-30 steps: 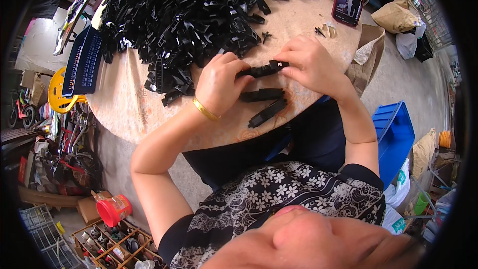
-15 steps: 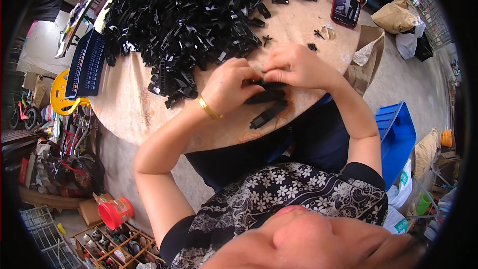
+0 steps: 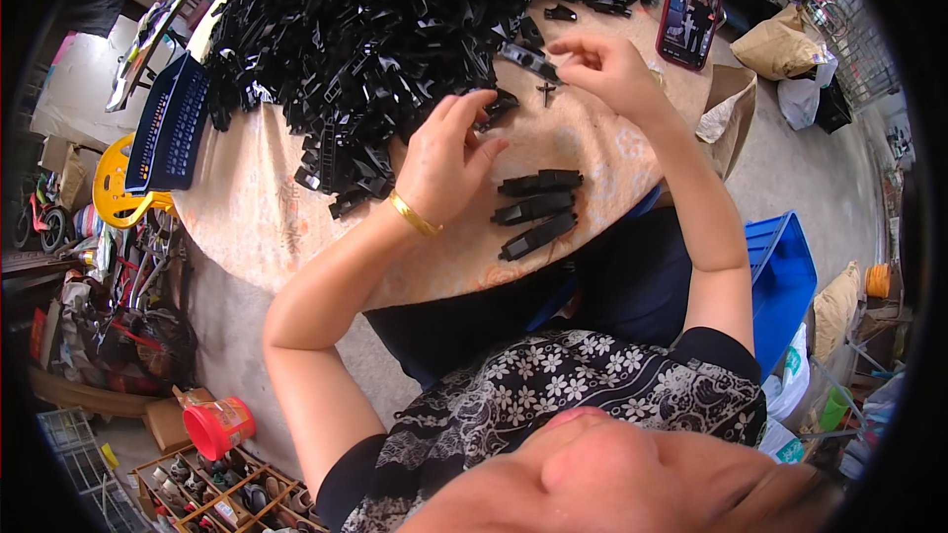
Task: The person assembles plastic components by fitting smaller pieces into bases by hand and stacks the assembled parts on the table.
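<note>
My right hand [image 3: 604, 71] is over the table to the right of a big heap of black plastic parts [image 3: 375, 30]. Its thumb and fingertips close on the end of a long black plastic part [image 3: 528, 60]. Close by lies a small cross-shaped black piece [image 3: 546, 92]. My left hand [image 3: 446, 153], with a gold bangle at the wrist, hovers at the heap's near edge. Its thumb and fingers are apart, the fingertips beside another black part [image 3: 500, 107]. Several finished-looking long black parts [image 3: 534, 209] lie side by side near the table's front edge.
A phone [image 3: 690, 10] stands at the right of the cloth-covered round table [image 3: 237, 227]. A dark blue basket [image 3: 168, 123] and a yellow stool [image 3: 118, 183] are at the left. On the floor are a blue bin [image 3: 780, 276], a red bucket [image 3: 219, 426] and a paper bag [image 3: 729, 116].
My hands have parted from the black part between them, and it now lies in the row by the table edge. My right hand has moved away from me, to the long part.
</note>
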